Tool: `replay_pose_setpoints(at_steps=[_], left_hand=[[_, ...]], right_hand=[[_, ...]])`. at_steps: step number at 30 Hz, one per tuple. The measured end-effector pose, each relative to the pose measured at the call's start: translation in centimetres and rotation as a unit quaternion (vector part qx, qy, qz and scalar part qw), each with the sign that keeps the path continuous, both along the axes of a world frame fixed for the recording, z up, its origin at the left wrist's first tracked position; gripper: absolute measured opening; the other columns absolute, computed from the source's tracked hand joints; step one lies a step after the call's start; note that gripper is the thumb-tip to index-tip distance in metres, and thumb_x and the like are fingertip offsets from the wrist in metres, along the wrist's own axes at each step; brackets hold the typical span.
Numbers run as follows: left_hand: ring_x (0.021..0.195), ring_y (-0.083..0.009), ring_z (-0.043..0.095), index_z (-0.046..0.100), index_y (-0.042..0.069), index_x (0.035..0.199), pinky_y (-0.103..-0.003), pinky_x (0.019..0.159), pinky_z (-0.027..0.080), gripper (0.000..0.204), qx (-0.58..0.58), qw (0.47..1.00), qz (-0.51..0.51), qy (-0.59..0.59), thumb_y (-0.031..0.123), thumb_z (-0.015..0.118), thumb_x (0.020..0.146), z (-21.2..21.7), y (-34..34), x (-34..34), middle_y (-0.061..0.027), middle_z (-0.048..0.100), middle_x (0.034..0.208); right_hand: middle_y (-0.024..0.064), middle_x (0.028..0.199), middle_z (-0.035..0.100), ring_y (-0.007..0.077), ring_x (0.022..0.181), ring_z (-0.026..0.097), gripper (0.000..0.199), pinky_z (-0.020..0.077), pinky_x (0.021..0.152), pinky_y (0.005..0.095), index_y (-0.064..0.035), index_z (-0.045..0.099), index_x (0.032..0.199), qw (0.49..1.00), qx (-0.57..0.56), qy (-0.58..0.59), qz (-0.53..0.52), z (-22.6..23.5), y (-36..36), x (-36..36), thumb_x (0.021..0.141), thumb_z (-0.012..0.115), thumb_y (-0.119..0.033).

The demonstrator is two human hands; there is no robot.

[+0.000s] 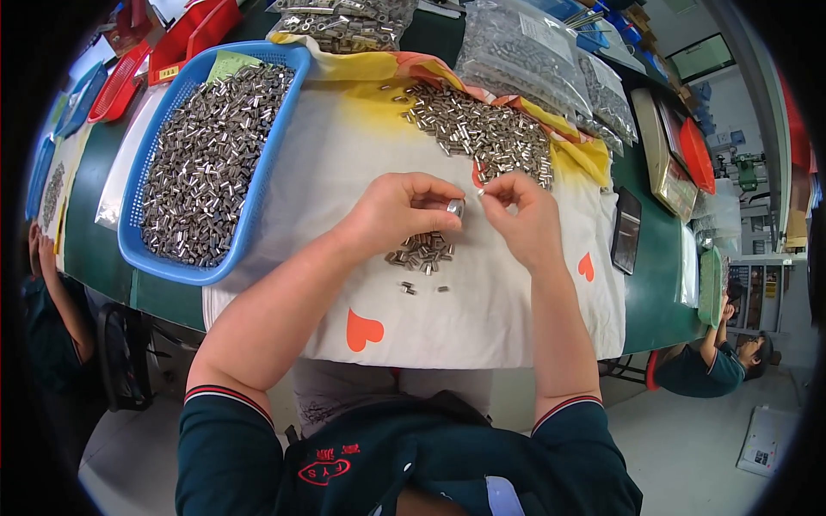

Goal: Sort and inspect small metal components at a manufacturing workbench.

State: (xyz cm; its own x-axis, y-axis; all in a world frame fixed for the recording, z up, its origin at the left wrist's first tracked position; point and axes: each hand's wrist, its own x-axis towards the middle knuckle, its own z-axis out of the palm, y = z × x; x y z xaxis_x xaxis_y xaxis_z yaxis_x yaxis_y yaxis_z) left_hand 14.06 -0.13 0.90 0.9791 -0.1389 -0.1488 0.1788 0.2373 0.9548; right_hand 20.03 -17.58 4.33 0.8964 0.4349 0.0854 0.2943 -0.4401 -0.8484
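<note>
Over the pale cloth (318, 189), my left hand (391, 211) is closed, gripping a short, round silver metal piece (455, 207) between thumb and fingers. Just to its right, my right hand (529, 224) pinches a tiny metal sleeve (481, 193), mostly covered by the fingertips. The two hands are a short gap apart. Beneath my left hand lies a small heap of metal sleeves (422, 255), partly hidden by it, with a few loose ones nearer me. Beyond both hands spreads a larger pile of similar sleeves (482, 129).
A blue plastic basket (129, 202) full of metal sleeves stands at the left. Clear bags of metal parts (525, 60) lie along the back. A dark phone (626, 230) rests on the green table (658, 297) at right. Other people sit at both sides.
</note>
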Motion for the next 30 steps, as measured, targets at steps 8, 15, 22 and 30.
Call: replay_pose_setpoints(at_steps=[8, 15, 22, 30], left_hand=[[0.075, -0.0063, 0.055, 0.059, -0.003, 0.102, -0.020, 0.069, 0.047, 0.030, -0.016, 1.000, -0.009, 0.008, 0.001, 0.066, 0.073, 0.3, 0.1, 0.0, -0.0025, 0.060, 0.084], [0.071, -0.0063, 0.055, 0.062, -0.001, 0.097, -0.021, 0.066, 0.047, 0.031, 0.104, 0.995, 0.004, -0.007, 0.009, 0.071, 0.070, 0.3, 0.1, -0.2, -0.0027, 0.062, 0.078], [0.069, -0.0064, 0.055, 0.063, 0.001, 0.098, -0.021, 0.065, 0.046, 0.030, 0.098, 0.995, -0.007, -0.018, 0.008, 0.071, 0.070, 0.4, 0.1, -0.2, -0.0034, 0.063, 0.081], [0.068, -0.0050, 0.053, 0.061, 0.000, 0.103, -0.020, 0.063, 0.046, 0.034, 0.080, 0.997, -0.012, -0.015, 0.007, 0.070, 0.071, 0.6, 0.3, -0.1, -0.0009, 0.060, 0.078]], right_hand=[[0.0042, 0.071, 0.058, 0.0123, 0.069, 0.057, 0.009, 0.0443, 0.063, 0.0238, -0.0024, 0.060, 0.079, 0.998, 0.033, -0.015, 0.059, -0.2, 0.2, -2.0, 0.070, 0.060, 0.000], [0.0071, 0.070, 0.058, 0.0211, 0.067, 0.056, 0.007, 0.0450, 0.060, 0.0303, -0.0025, 0.058, 0.073, 0.975, -0.071, -0.199, 0.074, 0.0, 0.7, -2.8, 0.067, 0.061, -0.001], [0.0077, 0.070, 0.058, 0.0208, 0.065, 0.056, 0.008, 0.0451, 0.059, 0.0302, -0.0016, 0.057, 0.075, 0.987, -0.041, -0.136, 0.077, 0.1, 0.7, -2.9, 0.068, 0.060, -0.001], [0.0080, 0.071, 0.059, 0.0190, 0.065, 0.058, 0.009, 0.0460, 0.059, 0.0288, -0.0008, 0.059, 0.078, 0.997, 0.016, -0.065, 0.036, -0.2, 0.5, -2.6, 0.069, 0.060, -0.003]])
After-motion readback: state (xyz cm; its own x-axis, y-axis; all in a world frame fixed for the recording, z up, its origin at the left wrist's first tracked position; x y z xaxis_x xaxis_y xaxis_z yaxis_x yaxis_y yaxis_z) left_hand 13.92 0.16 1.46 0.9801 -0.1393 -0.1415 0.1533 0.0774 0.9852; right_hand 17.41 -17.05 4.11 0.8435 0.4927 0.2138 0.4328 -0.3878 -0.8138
